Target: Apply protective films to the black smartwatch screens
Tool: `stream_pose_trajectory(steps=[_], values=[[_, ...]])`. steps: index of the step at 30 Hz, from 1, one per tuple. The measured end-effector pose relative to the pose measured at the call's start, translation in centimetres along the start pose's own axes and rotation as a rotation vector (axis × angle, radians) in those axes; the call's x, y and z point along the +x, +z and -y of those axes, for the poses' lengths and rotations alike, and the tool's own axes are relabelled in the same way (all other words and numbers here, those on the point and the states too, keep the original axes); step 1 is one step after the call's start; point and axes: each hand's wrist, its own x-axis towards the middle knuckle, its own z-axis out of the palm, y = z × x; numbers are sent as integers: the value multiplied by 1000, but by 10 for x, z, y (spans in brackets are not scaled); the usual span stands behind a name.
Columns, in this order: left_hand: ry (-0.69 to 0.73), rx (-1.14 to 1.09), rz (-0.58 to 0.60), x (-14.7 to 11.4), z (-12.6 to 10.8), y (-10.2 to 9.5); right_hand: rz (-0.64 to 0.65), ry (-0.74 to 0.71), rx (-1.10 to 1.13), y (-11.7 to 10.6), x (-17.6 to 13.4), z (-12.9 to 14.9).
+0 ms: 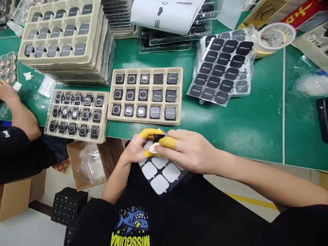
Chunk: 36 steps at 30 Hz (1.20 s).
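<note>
The green table point(225, 126) runs out of view left and right. Near its edge, the right hand point(192, 152) is pinched closed, as is the left hand point(135, 149). They cover the far part of a sticker sheet point(159, 184). In the left hand's grasp sits a dark piece point(159, 138), mostly hidden; the right pinches a white wad point(153, 148) just nearer.

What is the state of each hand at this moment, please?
Left hand: closed, holding a small black device.
Right hand: closed, pinching a crumpled white piece close to the device; its material cannot be told.
</note>
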Motion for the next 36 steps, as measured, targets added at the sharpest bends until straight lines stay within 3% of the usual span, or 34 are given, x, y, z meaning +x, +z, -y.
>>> stream_pose_trajectory(steps=[5,9,12,14,17,24,28,31,36], values=[[34,50,-63,-3,8,2,2,-27,-132,16,3,-11],[15,-8,-205,-10,15,-4,76,31,-209,8,-8,-22],[10,-9,-254,-12,14,-10,14,96,-191,-5,-14,-24],[22,-18,-214,-12,12,-13,-55,102,-144,-11,-13,-21],[58,-23,-153,-9,10,-13,-52,51,-73,-9,-4,-14],[27,139,-7,-11,19,-2,-92,-21,-2,34,5,-3],[-11,-1,-123,-21,32,6,-91,37,-70,39,-3,-5],[-52,-76,-188,-27,36,4,-49,44,-2,35,-8,-4],[-252,59,-4,-23,31,0,-60,-53,59,40,-7,-4]])
